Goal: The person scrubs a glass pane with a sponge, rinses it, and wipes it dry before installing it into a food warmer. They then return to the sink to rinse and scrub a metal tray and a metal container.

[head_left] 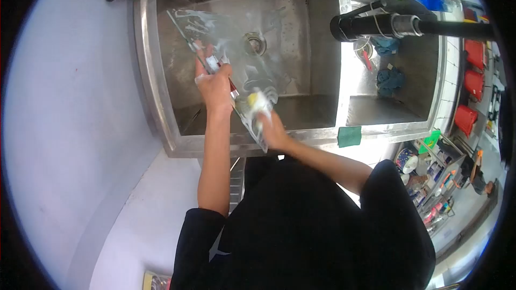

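A soapy sheet of clear glass (231, 37) is held tilted over the left basin of a steel sink (322, 43). My left hand (215, 83) is closed on the glass's left edge, at a fitting of white and dark red (232, 87); some fingers show behind the pane. Against the lower part of the glass, my right hand (270, 124) is closed round a yellow and white sponge (259, 101) covered in foam. The right hand is slightly blurred. Foam streaks lie across the pane, and the drain (254, 44) shows through or beside it.
A black faucet pipe (371, 26) reaches in from the right above the divider. Blue cloths (390, 79) and a red-handled item (367, 60) lie in the right basin. A green pad (349, 136) rests on the front rim. Shelving with items (435, 182) and another person are at the right.
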`<move>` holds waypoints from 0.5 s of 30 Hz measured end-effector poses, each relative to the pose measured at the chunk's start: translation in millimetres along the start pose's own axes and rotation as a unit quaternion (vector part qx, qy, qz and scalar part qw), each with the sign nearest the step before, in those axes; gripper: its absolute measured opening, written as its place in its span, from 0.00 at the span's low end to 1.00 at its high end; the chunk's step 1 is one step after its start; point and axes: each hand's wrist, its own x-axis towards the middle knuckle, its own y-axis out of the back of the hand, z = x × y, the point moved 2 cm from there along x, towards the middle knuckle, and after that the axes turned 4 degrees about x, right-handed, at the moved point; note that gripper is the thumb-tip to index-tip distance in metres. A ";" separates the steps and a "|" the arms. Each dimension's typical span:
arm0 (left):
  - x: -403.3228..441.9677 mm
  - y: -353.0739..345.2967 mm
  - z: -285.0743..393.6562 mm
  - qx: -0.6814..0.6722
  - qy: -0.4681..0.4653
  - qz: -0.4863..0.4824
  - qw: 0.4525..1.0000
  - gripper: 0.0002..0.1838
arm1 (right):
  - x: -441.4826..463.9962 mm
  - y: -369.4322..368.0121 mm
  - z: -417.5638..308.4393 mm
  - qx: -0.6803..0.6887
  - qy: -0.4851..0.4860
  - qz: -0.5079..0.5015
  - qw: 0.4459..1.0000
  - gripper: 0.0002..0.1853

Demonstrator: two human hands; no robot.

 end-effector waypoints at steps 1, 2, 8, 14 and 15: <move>0.2 -0.4 2.2 0.004 -0.006 0.000 1.000 0.47 | 16.8 10.7 2.6 -0.046 -0.210 0.014 0.977 0.25; -0.3 -3.1 3.2 0.004 0.001 0.000 1.000 0.46 | 29.1 8.2 7.9 -0.080 -0.218 0.052 0.971 0.25; -15.0 -16.7 13.4 0.003 0.026 -0.010 1.000 0.46 | 50.2 -11.7 -38.3 -0.062 -0.050 0.033 0.996 0.29; -0.2 -25.5 1.7 0.087 -0.002 -0.033 0.996 0.45 | 210.0 2.4 51.3 -0.012 -0.093 0.118 0.989 0.26; -3.0 -28.1 4.3 0.095 -0.016 -0.032 0.995 0.46 | 200.4 0.5 33.9 -0.008 -0.087 0.116 0.989 0.26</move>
